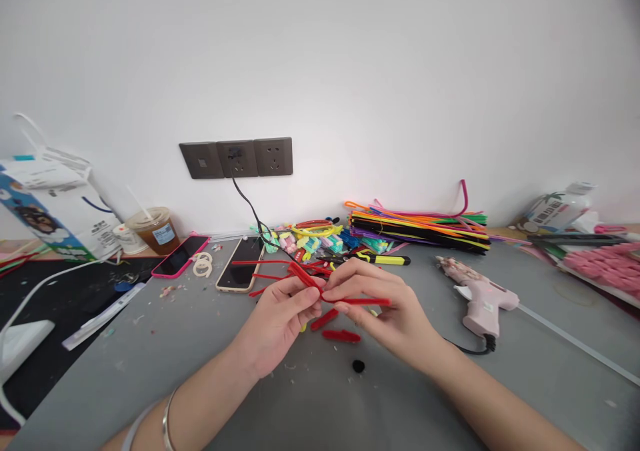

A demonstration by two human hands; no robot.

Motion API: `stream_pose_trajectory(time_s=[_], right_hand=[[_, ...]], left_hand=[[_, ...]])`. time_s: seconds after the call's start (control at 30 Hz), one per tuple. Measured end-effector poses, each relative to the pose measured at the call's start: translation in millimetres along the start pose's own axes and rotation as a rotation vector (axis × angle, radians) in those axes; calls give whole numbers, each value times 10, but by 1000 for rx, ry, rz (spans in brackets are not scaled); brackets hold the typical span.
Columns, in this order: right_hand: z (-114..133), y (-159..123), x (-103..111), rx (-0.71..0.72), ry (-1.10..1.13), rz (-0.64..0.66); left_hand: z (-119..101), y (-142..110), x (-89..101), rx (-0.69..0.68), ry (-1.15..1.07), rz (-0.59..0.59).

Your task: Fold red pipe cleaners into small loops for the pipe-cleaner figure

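Both hands meet over the grey table, pinching a bent red pipe cleaner. My left hand is closed on its folded middle part, fingers curled round it. My right hand pinches the end that sticks out to the right. Short red pieces and a small black pompom lie on the table just under the hands. More red stems spread out behind the left hand.
A pink glue gun lies to the right, its cord trailing. A stack of coloured pipe cleaners sits at the back by the wall. Two phones, an iced drink cup and a carton stand left.
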State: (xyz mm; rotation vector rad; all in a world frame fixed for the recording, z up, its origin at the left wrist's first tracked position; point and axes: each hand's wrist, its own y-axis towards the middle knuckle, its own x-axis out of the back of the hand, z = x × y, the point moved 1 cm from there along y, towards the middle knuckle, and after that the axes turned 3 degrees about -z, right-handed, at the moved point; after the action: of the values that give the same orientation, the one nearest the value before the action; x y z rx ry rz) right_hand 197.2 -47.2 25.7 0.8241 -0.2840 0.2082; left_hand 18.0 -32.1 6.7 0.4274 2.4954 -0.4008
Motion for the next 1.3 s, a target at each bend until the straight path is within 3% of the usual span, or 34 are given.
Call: stream_pose_trajectory(time_s=[0.23,0.47,0.63,0.77,1.03,1.3], right_hand=[[-32,-9,1,-298,383,42],[-20,24,-28,-489,709,161],[7,29,-25,-545,712,197],[-51,15,-22,-578,694,146],[-167,24,-34,-558,504,-145],[-148,-27,-119,-398,400,-233]], left_hand=[[-50,-74,-54,16,150,162],[-40,-80,-64,88,186,209],[-61,-102,-104,147,256,276],[-47,-89,-97,147,284,246],[-19,-67,-51,-99,500,64],[-22,-79,-22,-283,687,-38]])
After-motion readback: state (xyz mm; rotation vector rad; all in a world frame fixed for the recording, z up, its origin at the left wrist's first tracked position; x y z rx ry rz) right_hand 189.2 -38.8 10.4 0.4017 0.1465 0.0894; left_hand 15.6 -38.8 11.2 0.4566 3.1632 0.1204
